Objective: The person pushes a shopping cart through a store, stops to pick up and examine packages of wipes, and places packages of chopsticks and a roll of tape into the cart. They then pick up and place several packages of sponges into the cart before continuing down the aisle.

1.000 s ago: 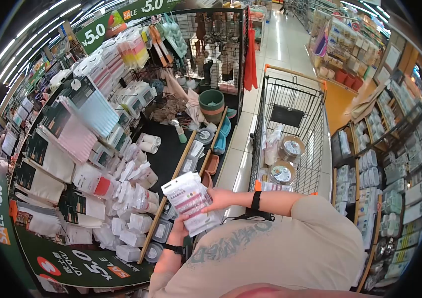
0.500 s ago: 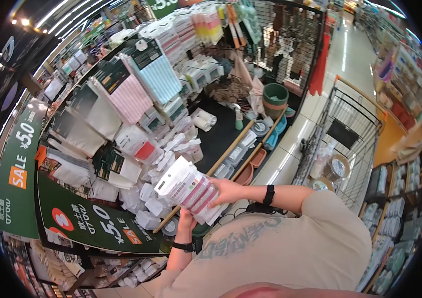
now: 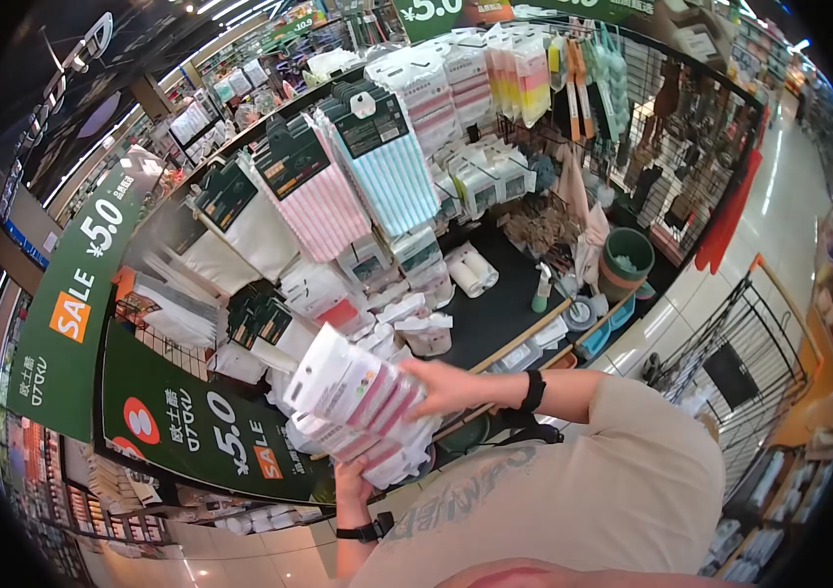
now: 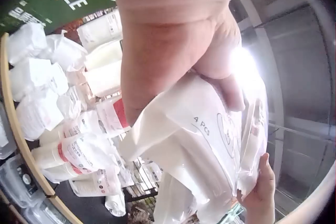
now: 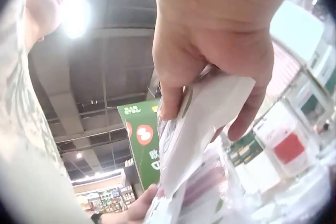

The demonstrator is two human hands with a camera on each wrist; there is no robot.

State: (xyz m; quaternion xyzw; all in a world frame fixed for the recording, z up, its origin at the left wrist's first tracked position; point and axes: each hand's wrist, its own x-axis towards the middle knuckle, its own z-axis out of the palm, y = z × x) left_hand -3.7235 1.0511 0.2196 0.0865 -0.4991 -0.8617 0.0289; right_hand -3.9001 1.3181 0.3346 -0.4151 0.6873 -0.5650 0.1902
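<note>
Two white plastic packs with pink stripes are held in front of the body in the head view. My right hand [image 3: 441, 385] grips the side of the upper pack [image 3: 338, 377], thumb on its front. Below it my left hand [image 3: 353, 482] holds the lower edge of the second pack [image 3: 377, 459], which the upper one partly covers. In the left wrist view, "4 PCS" is printed on a white pack [image 4: 184, 124] between the fingers of the left hand [image 4: 168, 45]. The right wrist view shows the right hand [image 5: 215, 40] pinching a white pack [image 5: 205, 113].
A sale bin [image 3: 475, 338] holds wrapped white goods, with striped pink cloths [image 3: 323, 211] and blue cloths [image 3: 382, 167] hanging behind. Green price boards [image 3: 210, 421] edge its left side. A shopping cart [image 3: 730, 363] stands right, and a green bucket [image 3: 625, 263] at the bin's far corner.
The head view has swung left, so the cart shifts to the right edge. The packs have tilted and spread apart, and the second one shows more below the first. Both hands keep their hold.
</note>
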